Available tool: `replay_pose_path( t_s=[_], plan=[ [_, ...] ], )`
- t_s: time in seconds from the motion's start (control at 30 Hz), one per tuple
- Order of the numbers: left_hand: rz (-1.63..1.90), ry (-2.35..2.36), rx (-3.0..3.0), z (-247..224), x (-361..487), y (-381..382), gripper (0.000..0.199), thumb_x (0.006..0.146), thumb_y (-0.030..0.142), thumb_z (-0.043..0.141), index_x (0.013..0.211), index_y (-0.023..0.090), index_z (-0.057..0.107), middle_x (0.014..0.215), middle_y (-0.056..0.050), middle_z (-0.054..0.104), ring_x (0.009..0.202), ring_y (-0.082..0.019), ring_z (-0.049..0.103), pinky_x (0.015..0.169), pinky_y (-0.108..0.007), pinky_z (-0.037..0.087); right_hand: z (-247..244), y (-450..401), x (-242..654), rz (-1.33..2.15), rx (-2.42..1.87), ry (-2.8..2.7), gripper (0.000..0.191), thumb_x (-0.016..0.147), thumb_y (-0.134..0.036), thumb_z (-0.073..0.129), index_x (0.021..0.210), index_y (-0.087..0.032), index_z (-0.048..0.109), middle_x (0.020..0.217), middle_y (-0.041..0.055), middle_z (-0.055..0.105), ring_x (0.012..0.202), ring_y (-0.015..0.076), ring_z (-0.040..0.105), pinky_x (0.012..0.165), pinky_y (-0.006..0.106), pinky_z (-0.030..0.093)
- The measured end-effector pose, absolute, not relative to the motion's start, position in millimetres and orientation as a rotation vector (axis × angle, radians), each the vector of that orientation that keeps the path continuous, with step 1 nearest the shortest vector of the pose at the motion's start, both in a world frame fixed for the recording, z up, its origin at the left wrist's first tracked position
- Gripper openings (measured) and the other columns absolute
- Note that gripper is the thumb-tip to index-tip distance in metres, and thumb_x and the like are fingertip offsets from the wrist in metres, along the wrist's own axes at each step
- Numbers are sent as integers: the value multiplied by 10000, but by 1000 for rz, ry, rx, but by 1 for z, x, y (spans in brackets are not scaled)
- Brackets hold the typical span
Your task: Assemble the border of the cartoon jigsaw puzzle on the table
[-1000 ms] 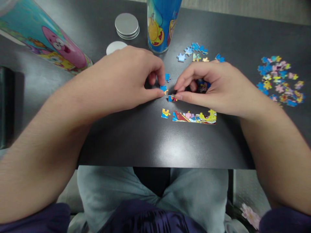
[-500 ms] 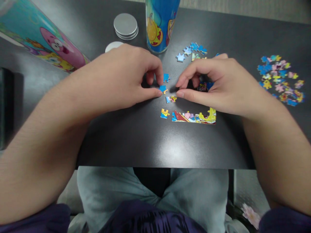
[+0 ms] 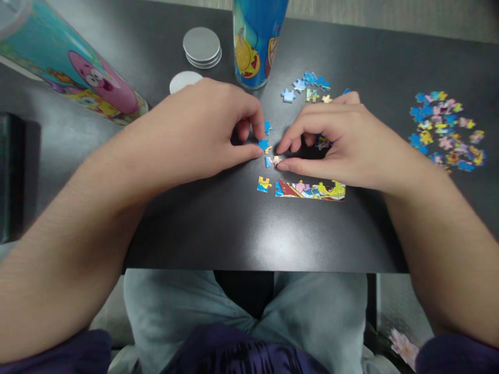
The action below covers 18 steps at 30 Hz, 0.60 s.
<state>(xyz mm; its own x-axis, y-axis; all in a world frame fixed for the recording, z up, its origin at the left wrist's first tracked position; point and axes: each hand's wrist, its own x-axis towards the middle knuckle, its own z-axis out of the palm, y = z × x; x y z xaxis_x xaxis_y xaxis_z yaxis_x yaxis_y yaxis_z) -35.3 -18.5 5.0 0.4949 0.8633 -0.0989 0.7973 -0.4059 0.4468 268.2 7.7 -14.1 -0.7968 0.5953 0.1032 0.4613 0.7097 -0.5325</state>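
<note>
My left hand (image 3: 218, 130) has its thumb and index fingertip at the edge of a blue jigsaw puzzle piece (image 3: 264, 145) lying on the dark table. From the other side, my right hand (image 3: 331, 140) closes its thumb and index finger at a small blue-and-yellow puzzle piece (image 3: 268, 161), just below the first. Another blue piece (image 3: 267, 128) lies above them. Toward me are a lone yellow-and-blue piece (image 3: 264, 184) and a joined strip of puzzle pieces (image 3: 307, 189), with a narrow gap between. Further pieces are partly hidden under my right hand.
A scattered pile of loose puzzle pieces (image 3: 448, 130) lies at the right. Several blue pieces (image 3: 310, 79) sit beyond my right hand. A blue cartoon tin (image 3: 255, 47), stacked silver lids (image 3: 201, 47), a big cartoon canister (image 3: 81, 72) and a black object (image 3: 11, 176) stand around the left and back.
My right hand has shifted slightly left and down, its fingertips now at the small blue-and-yellow piece. My left hand stays at the blue piece. The view has tilted slightly.
</note>
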Motion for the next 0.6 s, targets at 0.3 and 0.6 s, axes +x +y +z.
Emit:
replay_pose_path(
  t_s=[0.3, 0.6],
  plan=[
    [209, 1418, 2270, 9, -35, -18, 434, 1021, 675, 688, 1117, 300, 883, 959, -54, 811, 892, -266, 709, 963, -537, 520, -9, 0, 260, 772, -904, -2699, 78, 1180, -415, 861, 1129, -361, 886, 1130, 32, 914, 979, 344, 815, 1192, 702, 478],
    [261, 1206, 2303, 6, -35, -16, 405, 1006, 562, 673, 1224, 306, 900, 1052, -55, 839, 893, -257, 677, 891, -496, 477, -10, 2, 255, 876, -866, -2678, 91, 1136, -478, 869, 1083, -406, 886, 1097, 18, 912, 946, 355, 782, 1251, 804, 497]
  ],
)
